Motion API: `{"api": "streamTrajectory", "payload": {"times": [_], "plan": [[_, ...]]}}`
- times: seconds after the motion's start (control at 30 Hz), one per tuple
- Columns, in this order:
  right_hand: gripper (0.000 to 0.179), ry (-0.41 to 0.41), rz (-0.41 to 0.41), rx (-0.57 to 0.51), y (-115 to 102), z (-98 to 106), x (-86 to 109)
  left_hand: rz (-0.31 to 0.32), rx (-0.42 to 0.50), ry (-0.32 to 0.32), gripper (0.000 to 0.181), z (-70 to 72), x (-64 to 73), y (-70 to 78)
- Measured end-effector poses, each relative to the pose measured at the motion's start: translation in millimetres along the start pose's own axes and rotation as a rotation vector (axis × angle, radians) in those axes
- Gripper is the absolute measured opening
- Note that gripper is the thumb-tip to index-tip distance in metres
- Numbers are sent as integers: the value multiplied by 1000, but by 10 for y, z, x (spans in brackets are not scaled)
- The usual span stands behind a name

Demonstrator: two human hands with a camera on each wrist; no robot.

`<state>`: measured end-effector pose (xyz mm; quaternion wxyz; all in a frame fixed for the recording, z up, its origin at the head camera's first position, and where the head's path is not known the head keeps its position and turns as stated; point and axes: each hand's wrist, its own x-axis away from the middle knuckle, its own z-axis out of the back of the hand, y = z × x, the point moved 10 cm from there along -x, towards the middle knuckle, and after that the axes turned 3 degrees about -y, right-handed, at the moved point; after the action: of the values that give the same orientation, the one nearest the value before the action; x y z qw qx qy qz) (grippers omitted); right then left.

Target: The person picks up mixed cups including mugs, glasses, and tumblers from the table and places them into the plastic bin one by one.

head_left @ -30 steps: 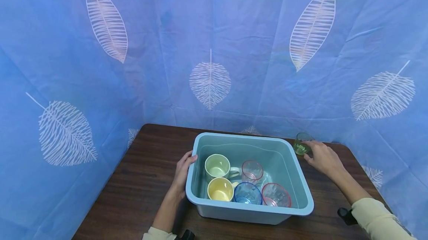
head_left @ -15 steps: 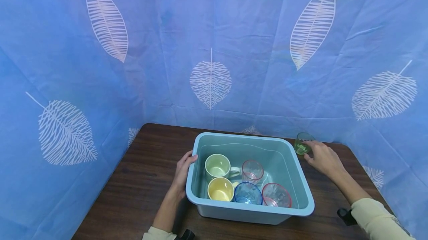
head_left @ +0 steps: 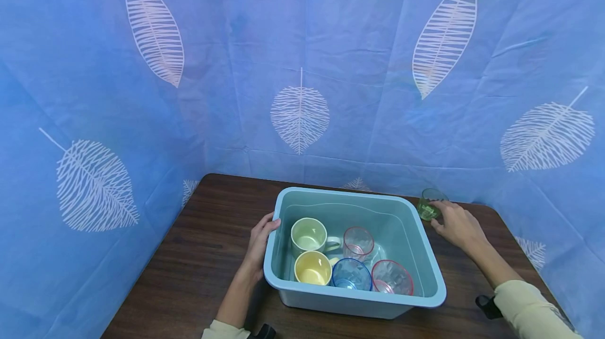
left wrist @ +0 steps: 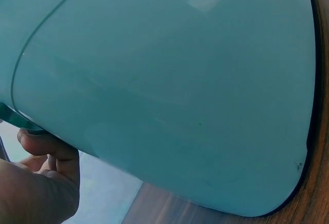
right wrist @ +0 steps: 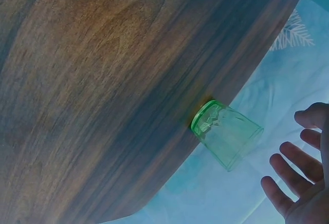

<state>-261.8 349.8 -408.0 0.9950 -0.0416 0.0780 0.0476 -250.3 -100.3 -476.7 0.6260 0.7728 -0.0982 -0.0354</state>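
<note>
My left hand [head_left: 258, 242] grips the left rim of a light blue plastic tub [head_left: 359, 302], its thumb over the edge. In the left wrist view that hand [left wrist: 43, 183] is at the tub's edge, and the side wall fills most of the picture. A green drinking glass [head_left: 427, 211] stands upright at the table's back right. My right hand [head_left: 458, 226] is beside the glass, overlapping it in the head view. From the right wrist, its fingers [right wrist: 290, 172] appear spread and relaxed, with a gap between them and the green glass [right wrist: 226, 136].
Inside the tub sit a pale green mug [head_left: 308, 234], a yellow mug [head_left: 313, 269], a blue-rimmed glass [head_left: 352, 276] and two red-rimmed glasses, one farther back [head_left: 357, 242] and one nearer [head_left: 392, 278]. Behind the dark wooden table [head_left: 189, 265] hangs a blue leaf-print cloth [head_left: 350, 40].
</note>
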Motion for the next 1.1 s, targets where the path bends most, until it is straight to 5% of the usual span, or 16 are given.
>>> {"api": "streamTrajectory", "payload": {"times": [1.1], "plan": [[51,-15,-115,-86,260,-125,-77,14,-23,22,56,24,-5,-2]]}}
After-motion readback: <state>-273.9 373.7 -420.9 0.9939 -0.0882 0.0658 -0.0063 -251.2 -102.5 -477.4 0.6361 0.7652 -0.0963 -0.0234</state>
